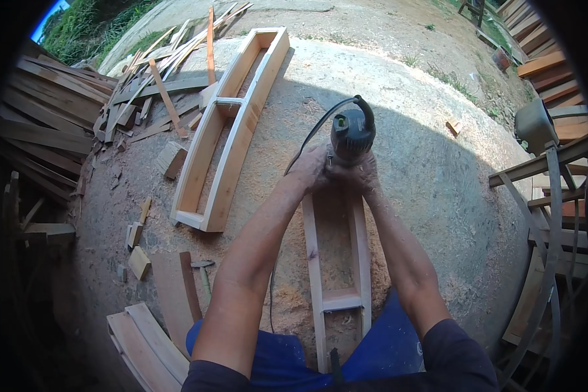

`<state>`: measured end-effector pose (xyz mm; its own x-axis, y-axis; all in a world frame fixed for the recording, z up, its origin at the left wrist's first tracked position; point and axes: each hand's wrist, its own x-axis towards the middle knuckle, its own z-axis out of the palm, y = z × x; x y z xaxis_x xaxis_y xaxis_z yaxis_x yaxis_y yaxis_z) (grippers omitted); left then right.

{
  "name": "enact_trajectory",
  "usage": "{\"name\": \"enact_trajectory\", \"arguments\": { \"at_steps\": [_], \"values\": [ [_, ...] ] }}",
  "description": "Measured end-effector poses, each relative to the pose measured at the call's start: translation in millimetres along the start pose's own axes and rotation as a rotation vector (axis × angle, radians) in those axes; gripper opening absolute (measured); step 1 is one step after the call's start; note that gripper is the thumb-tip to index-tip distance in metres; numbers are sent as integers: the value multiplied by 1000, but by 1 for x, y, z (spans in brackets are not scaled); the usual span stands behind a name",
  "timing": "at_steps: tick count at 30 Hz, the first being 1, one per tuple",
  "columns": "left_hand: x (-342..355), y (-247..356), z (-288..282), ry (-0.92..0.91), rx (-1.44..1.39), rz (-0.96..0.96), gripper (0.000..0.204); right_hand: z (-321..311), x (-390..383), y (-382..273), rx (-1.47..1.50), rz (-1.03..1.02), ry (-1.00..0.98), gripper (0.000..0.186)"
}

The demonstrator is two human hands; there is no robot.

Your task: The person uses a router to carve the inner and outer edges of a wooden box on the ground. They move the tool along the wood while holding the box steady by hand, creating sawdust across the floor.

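Observation:
Both my arms reach forward to a dark corded router (pixel 353 134) that stands upright on the far part of a long wooden frame (pixel 312 255). My left hand (pixel 311 168) is closed around the left side of the router's base. On the other side my right hand (pixel 360 174) grips it too. The base and my fingertips are mostly hidden. The frame runs from under the router back between my legs, with a crosspiece (pixel 341 300) near me. A black cord (pixel 317 125) loops from the router's top down past my left forearm.
A second wooden frame (pixel 242 130) with a middle divider lies to the left. Scrap strips (pixel 170 72), small blocks (pixel 138 262), a hammer (pixel 204 269) and curved boards (pixel 147 346) lie on the left. Stacked timber (pixel 46 111) and a rack (pixel 549 196) stand at the sides. Sawdust covers the concrete.

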<state>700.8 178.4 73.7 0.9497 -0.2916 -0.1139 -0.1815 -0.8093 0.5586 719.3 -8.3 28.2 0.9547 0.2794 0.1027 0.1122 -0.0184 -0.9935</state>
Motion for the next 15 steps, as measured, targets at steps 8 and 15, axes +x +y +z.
{"name": "enact_trajectory", "arguments": {
  "at_steps": [8,15],
  "values": [
    [-2,3,-16,-36,31,-67,66,11,10,2,128,-48,-4,90],
    [6,-24,-10,-152,-37,-152,49,27,13,-4,45,-24,3,91]
  ]
}}
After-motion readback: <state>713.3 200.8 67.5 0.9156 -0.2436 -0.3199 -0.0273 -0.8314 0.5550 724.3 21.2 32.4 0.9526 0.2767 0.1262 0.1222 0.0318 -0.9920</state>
